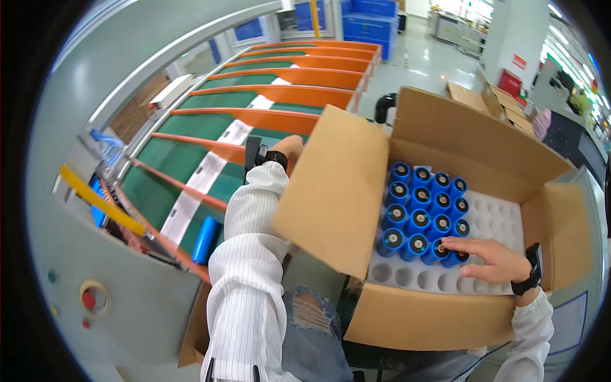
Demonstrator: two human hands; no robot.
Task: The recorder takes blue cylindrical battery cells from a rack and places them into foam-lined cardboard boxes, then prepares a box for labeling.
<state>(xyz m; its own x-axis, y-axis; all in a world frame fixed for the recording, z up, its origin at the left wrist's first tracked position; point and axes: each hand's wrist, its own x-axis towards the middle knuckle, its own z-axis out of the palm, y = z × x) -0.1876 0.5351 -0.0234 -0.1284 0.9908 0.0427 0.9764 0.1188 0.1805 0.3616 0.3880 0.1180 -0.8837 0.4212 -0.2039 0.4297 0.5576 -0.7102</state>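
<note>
Blue battery-like cylinders with dark tops and pale metal centres stand upright in rows in a white tray with round pockets. The tray lies inside an open cardboard box. My right hand is over the front right of the group, fingers stretched out, fingertips at a cylinder's top. My left hand reaches over the green conveyor, and the box flap hides its fingers. One blue cylinder lies at the conveyor's near end, left of my left sleeve.
Orange dividers cross the conveyor, and a white perforated strip runs along it. At the left stands a grey machine panel with a red button and a yellow bar. More cardboard boxes are behind the open box.
</note>
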